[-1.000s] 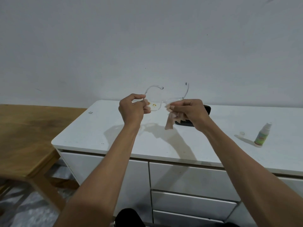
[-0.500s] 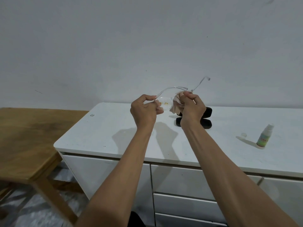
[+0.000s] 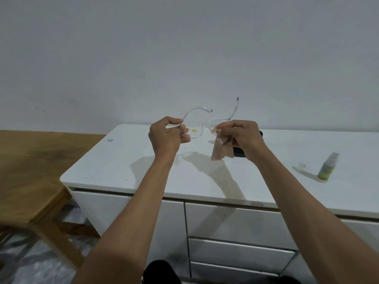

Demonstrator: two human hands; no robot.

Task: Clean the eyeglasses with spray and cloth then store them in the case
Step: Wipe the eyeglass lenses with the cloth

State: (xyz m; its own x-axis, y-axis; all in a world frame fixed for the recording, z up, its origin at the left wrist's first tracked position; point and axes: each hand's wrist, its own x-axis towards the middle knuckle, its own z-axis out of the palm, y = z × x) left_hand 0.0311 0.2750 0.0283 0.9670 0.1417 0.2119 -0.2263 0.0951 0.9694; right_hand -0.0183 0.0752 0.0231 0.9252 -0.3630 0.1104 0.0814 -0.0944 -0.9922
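Item 1: eyeglasses [image 3: 198, 128], clear frame, being held in the air above the white worktop [image 3: 143, 173], between both hands. Both temple arms are standing unfolded, pointing up and away from the person. A small yellow mark is showing on the left lens.

Item 2: left hand [image 3: 166, 136], its grip closing narrowly on the left end of the frame near the hinge, fingers curled.

Item 3: right hand [image 3: 240, 134], its grip pinching a beige cloth [image 3: 220, 150] against the right lens; the loose end of the cloth is hanging down below the fingers.

Item 4: case [image 3: 240, 152], dark, lying on the worktop behind the right hand and mostly hidden by it; whether it is lying open cannot be told.

Item 5: spray bottle [image 3: 327, 167], small, green label, standing upright on the worktop well to the right of the hands. A small clear cap [image 3: 302, 165] is lying just beside it on its left.

Item 6: wooden table [image 3: 30, 171], sitting beside the worktop on the left.

Item 7: drawers [image 3: 235, 242], white, sitting under the worktop, facing the person.
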